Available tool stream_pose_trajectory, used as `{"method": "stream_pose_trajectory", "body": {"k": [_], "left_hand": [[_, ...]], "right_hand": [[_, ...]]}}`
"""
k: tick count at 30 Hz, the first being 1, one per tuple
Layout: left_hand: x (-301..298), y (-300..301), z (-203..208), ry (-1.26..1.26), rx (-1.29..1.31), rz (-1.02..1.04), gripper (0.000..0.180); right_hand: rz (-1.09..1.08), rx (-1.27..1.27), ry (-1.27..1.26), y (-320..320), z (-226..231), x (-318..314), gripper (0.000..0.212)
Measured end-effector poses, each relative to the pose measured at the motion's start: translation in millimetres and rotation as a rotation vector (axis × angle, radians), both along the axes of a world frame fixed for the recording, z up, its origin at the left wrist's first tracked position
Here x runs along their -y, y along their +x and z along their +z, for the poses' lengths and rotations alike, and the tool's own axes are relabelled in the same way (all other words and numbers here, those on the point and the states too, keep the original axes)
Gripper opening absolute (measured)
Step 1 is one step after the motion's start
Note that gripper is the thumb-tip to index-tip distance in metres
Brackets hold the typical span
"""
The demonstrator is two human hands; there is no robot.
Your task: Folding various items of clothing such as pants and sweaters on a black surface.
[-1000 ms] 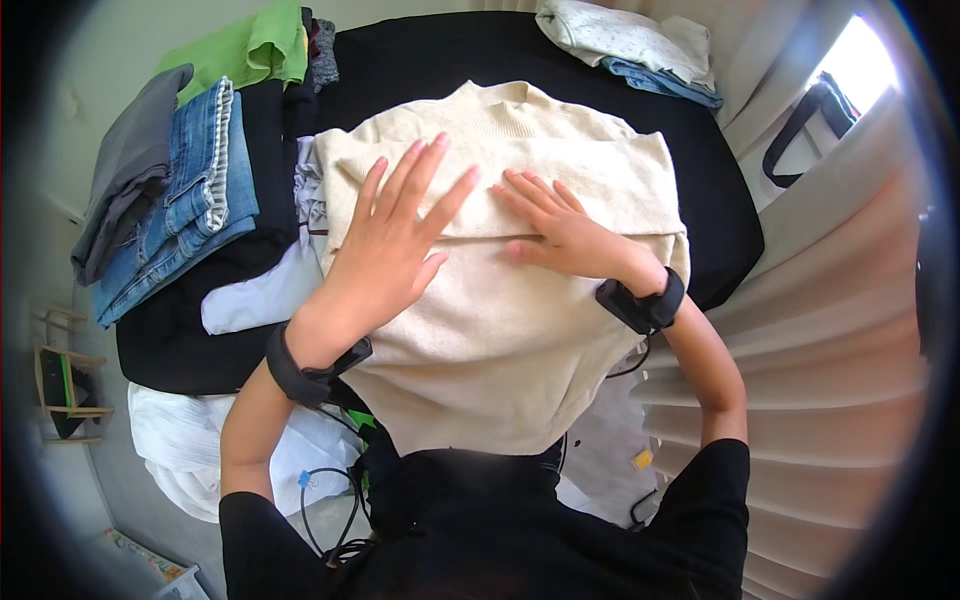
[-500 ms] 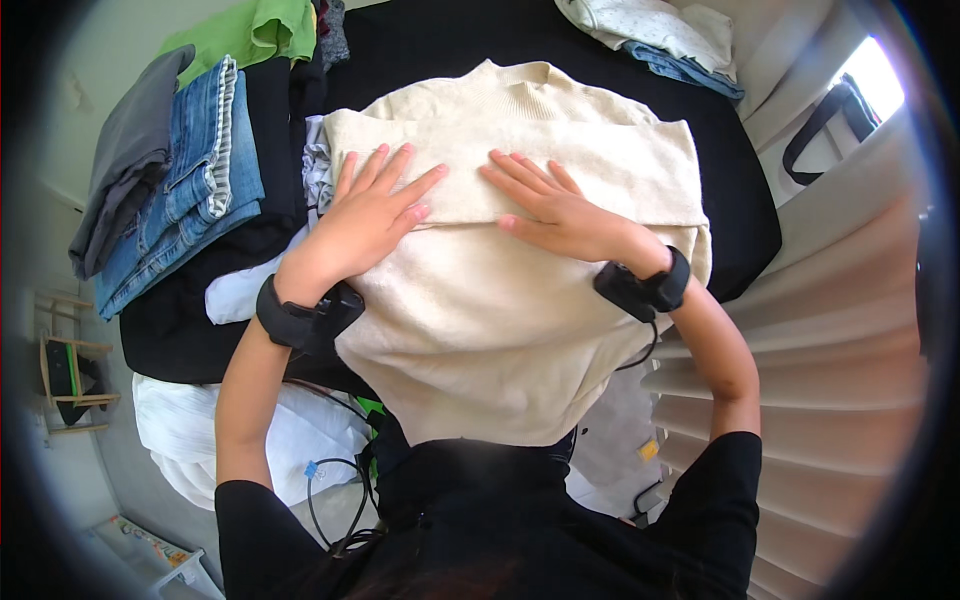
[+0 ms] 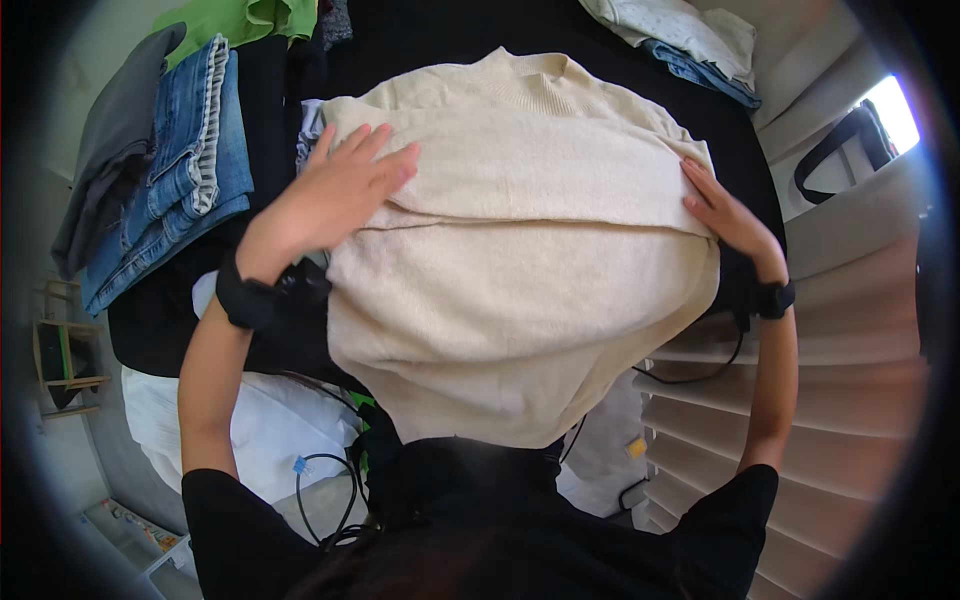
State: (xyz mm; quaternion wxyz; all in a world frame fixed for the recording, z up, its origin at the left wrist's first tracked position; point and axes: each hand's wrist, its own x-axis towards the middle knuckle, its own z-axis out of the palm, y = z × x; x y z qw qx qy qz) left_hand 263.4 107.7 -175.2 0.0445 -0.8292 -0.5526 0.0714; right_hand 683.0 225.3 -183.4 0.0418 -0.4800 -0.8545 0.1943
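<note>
A cream knit sweater (image 3: 540, 270) lies spread on a black-covered surface, its ribbed collar at the far end and its lower hem hanging over the near edge toward my body. Its sleeves are folded across the upper part in a wide band. My left hand (image 3: 340, 190) rests on the left end of that band, fingers spread and slightly blurred. At the right edge of the sweater, my right hand (image 3: 728, 212) lies with its fingers stretched out along the sleeve fold. Neither hand grips the cloth. Each wrist wears a black strap with a small device.
Folded blue jeans (image 3: 190, 160) and dark grey trousers (image 3: 110, 165) lie at the left, with a green garment (image 3: 225, 22) behind. White and denim clothes (image 3: 690, 40) sit far right. A beige curtain (image 3: 850, 370) hangs at right; a white cloth bundle (image 3: 240, 430) lies lower left.
My hands have moved apart: the right from the middle of the folded band out to the sweater's right edge, the left slightly leftward. The sleeve band looks smoother.
</note>
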Motion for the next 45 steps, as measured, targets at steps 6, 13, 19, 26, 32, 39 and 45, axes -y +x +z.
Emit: {"method": "stream_pose_trajectory", "body": {"k": [6, 13, 19, 26, 32, 39, 45], "left_hand": [[-54.3, 0.0, 28.4, -0.155, 0.134, 0.102, 0.064], [-100.1, -4.4, 7.1, -0.288, 0.277, 0.373, 0.101], [-102.9, -0.1, 2.7, -0.156, 0.228, 0.263, 0.101], [-91.2, 7.9, 4.4, -0.256, 0.410, 0.211, 0.073], [-80.3, -3.5, 10.2, -0.129, 0.431, 0.266, 0.051], [-72.4, -29.3, 77.7, -0.371, 0.573, -0.046, 0.031], [-66.1, -47.5, 164.6, -0.299, 0.771, 0.004, 0.026]], "right_hand": [[-0.022, 0.020, 0.104, -33.5, 27.3, -41.6, 0.064], [-0.098, 0.087, -0.119, -54.5, 16.2, -76.5, 0.095], [-0.120, 0.149, -0.108, -57.6, 17.8, -72.2, 0.083], [-0.109, 0.105, 0.044, -57.8, 18.6, -52.3, 0.052], [-0.094, -0.209, -0.061, -40.5, 37.2, -30.5, 0.042], [-0.068, -0.361, -0.122, -12.7, 109.3, -1.3, 0.045], [-0.090, -0.323, 0.024, -3.0, 183.2, -4.4, 0.063]]}}
